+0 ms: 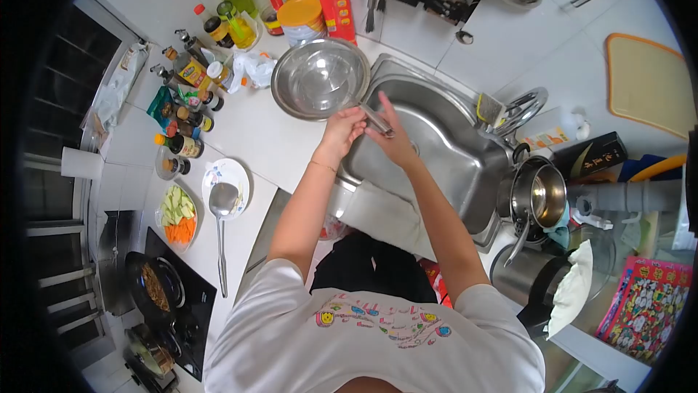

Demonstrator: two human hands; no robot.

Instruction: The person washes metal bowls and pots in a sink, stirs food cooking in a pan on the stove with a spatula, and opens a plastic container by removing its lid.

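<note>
My left hand (342, 133) is at the near left corner of the sink, fingers closed around a slim silvery metal handle (376, 119). What the handle belongs to is hard to make out; its upper end runs toward the bowl. My right hand (394, 135) is over the sink (451, 167), fingers stretched out, the palm and thumb beside the handle's lower end. Just beyond my left hand, a round stainless steel bowl (280, 91) stands on the white counter, with something clear and shiny inside.
Left are bottles (190, 73), a plate (241, 175) with a ladle (223, 200), a dish of cut vegetables (178, 211) and a wok (149, 287) on the stove. Right are the faucet (527, 106), stacked pots (538, 189) and a cutting board (651, 84). A cloth (382, 215) hangs over the sink's front edge.
</note>
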